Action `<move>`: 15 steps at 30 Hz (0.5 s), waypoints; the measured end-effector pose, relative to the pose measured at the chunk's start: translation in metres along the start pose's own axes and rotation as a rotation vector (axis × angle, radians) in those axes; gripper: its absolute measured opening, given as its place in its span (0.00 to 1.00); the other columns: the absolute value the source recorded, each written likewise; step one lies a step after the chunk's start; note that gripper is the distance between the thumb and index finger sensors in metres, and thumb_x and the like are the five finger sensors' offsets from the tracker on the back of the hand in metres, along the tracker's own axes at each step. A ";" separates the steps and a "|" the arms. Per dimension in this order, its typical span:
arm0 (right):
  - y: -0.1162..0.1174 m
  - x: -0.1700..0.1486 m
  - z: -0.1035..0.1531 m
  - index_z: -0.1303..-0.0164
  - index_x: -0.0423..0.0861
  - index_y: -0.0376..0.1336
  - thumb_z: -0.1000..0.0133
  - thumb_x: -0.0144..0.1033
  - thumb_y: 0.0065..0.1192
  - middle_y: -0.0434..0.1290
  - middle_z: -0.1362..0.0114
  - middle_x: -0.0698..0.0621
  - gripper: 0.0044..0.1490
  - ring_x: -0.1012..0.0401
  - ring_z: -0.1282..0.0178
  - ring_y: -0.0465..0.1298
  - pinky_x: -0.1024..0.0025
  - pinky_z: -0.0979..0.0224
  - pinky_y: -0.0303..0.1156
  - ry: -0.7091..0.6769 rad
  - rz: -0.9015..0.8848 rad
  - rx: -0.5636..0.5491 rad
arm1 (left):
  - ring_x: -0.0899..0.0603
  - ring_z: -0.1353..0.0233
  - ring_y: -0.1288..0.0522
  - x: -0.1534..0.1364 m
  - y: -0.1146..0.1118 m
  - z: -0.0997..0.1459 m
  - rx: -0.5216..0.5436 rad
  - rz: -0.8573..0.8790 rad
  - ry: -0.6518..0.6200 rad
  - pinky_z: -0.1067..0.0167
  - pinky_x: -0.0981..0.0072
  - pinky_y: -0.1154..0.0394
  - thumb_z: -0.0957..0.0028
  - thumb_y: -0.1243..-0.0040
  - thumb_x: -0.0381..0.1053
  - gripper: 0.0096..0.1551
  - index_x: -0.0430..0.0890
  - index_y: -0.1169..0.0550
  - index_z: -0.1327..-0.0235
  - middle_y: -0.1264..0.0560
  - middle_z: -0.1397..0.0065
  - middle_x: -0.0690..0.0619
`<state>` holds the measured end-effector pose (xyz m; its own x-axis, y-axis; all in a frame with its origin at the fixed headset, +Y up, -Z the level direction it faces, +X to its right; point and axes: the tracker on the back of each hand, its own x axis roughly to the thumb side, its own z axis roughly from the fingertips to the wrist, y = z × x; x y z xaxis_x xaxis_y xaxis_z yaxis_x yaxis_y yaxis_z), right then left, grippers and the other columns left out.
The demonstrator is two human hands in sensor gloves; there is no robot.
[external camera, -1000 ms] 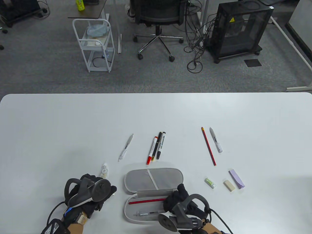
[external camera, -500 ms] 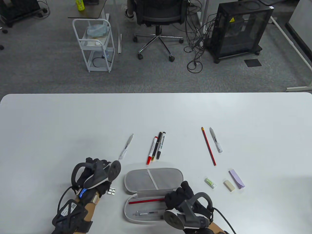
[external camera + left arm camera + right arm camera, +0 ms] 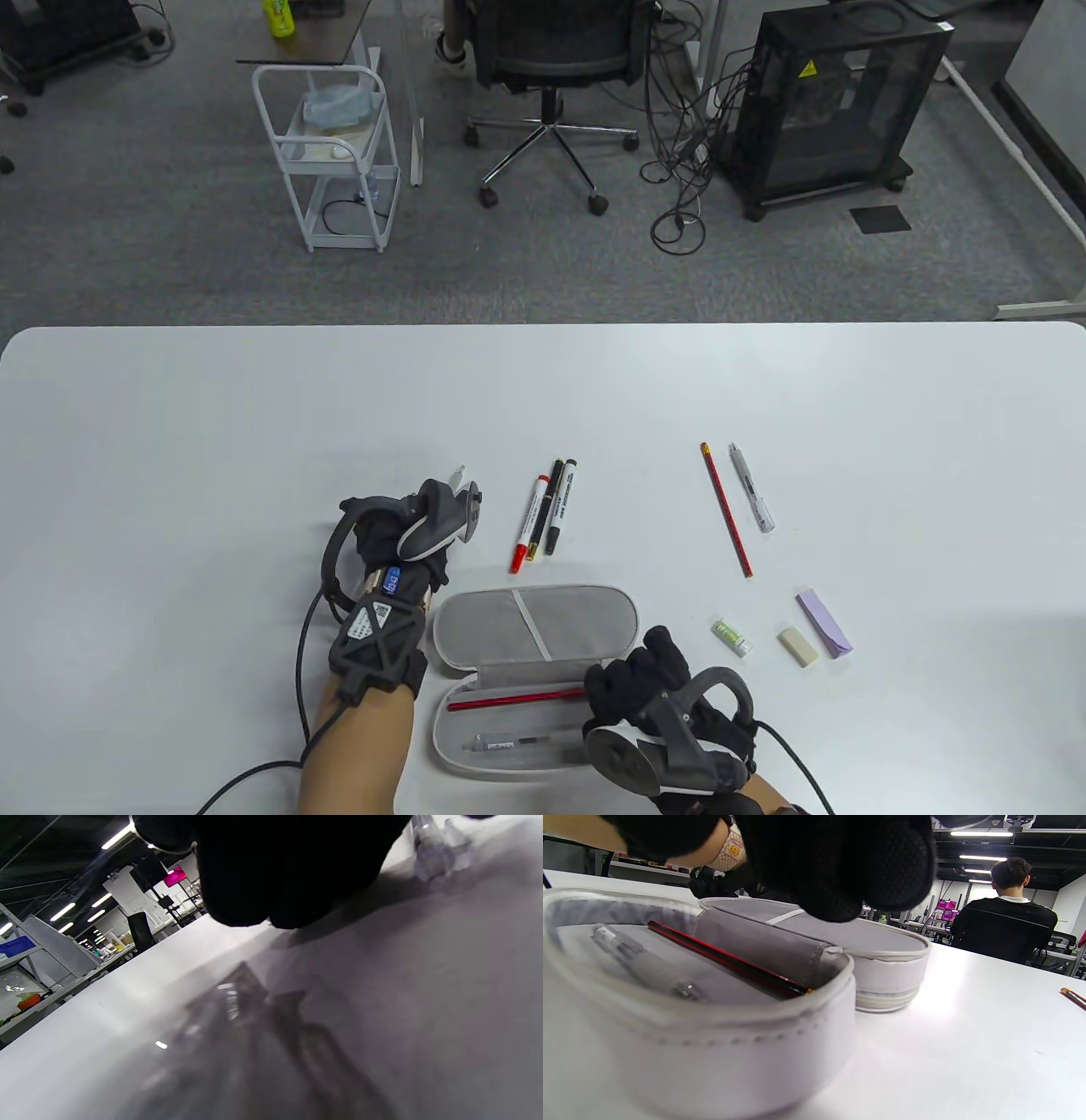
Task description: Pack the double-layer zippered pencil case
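From above, the pencil case (image 3: pixel 534 675) lies open near the front edge of the white surface (image 3: pixel 170 424), with a red pencil (image 3: pixel 517 700) and a clear pen (image 3: pixel 509 744) in its near half. The right hand (image 3: pixel 645 679) rests at the case's right end, its fingers loosely bent, and I cannot tell if it grips anything. The left hand (image 3: pixel 407 535) is down over a white pen (image 3: pixel 459 472) just beyond the case's left end; its grip is hidden. Three markers (image 3: pixel 543 518) lie close by. The left wrist view shows dark glove fingers (image 3: pixel 275 870) low on the surface beside a clear pen end (image 3: pixel 432 853). The right wrist view shows the case (image 3: pixel 712 1018) open, with the pencil (image 3: pixel 725 963) and pen (image 3: pixel 640 963) inside.
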<state>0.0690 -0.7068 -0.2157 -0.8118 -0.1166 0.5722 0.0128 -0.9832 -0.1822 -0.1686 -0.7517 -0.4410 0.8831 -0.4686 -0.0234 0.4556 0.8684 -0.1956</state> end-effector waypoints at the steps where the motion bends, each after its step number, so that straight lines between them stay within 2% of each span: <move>1: 0.001 -0.001 0.000 0.36 0.46 0.68 0.55 0.59 0.60 0.80 0.42 0.50 0.41 0.51 0.42 0.78 0.46 0.26 0.59 0.000 -0.013 0.005 | 0.39 0.42 0.18 0.002 0.000 -0.001 0.014 -0.004 0.002 0.32 0.41 0.33 0.53 0.53 0.69 0.34 0.50 0.21 0.46 0.16 0.44 0.51; 3: 0.003 -0.003 -0.001 0.36 0.46 0.68 0.55 0.59 0.60 0.80 0.42 0.50 0.42 0.51 0.42 0.78 0.46 0.26 0.59 0.004 -0.050 0.023 | 0.41 0.46 0.16 0.003 0.001 -0.001 0.021 0.000 0.022 0.32 0.42 0.31 0.53 0.52 0.66 0.32 0.48 0.19 0.49 0.14 0.48 0.53; 5: 0.005 -0.005 -0.002 0.36 0.45 0.68 0.54 0.59 0.60 0.80 0.42 0.49 0.42 0.51 0.42 0.78 0.46 0.26 0.58 0.007 -0.073 0.039 | 0.41 0.49 0.15 -0.003 0.001 -0.005 -0.055 0.132 0.060 0.33 0.41 0.30 0.53 0.47 0.65 0.29 0.46 0.18 0.52 0.14 0.53 0.52; 7: 0.006 -0.005 -0.003 0.35 0.45 0.68 0.54 0.59 0.60 0.80 0.42 0.50 0.42 0.51 0.42 0.77 0.46 0.26 0.58 0.011 -0.064 0.043 | 0.40 0.50 0.18 -0.011 -0.005 -0.011 -0.155 0.258 0.071 0.32 0.40 0.32 0.52 0.45 0.65 0.29 0.46 0.21 0.50 0.16 0.53 0.51; 10: 0.003 -0.005 -0.002 0.35 0.46 0.67 0.54 0.59 0.60 0.80 0.42 0.50 0.42 0.51 0.41 0.77 0.46 0.26 0.58 0.010 -0.053 0.031 | 0.41 0.54 0.17 -0.018 -0.009 -0.011 -0.099 0.337 0.058 0.34 0.41 0.31 0.55 0.41 0.67 0.29 0.46 0.19 0.54 0.16 0.57 0.52; 13: 0.002 -0.004 -0.001 0.35 0.46 0.68 0.54 0.59 0.60 0.80 0.42 0.50 0.42 0.51 0.41 0.77 0.46 0.26 0.58 0.007 -0.060 0.024 | 0.41 0.55 0.17 -0.015 -0.011 -0.002 -0.002 0.308 0.059 0.34 0.42 0.30 0.55 0.41 0.66 0.28 0.47 0.18 0.55 0.15 0.58 0.52; 15: 0.003 -0.004 -0.001 0.35 0.46 0.67 0.54 0.59 0.60 0.80 0.41 0.50 0.42 0.51 0.41 0.77 0.46 0.26 0.58 0.005 -0.057 0.022 | 0.42 0.54 0.16 -0.014 -0.008 0.003 0.026 0.268 0.028 0.34 0.43 0.29 0.56 0.40 0.67 0.27 0.49 0.17 0.56 0.14 0.58 0.54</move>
<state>0.0717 -0.7089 -0.2198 -0.8148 -0.0601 0.5767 -0.0204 -0.9910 -0.1321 -0.1847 -0.7515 -0.4358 0.9693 -0.2252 -0.0983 0.2088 0.9658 -0.1536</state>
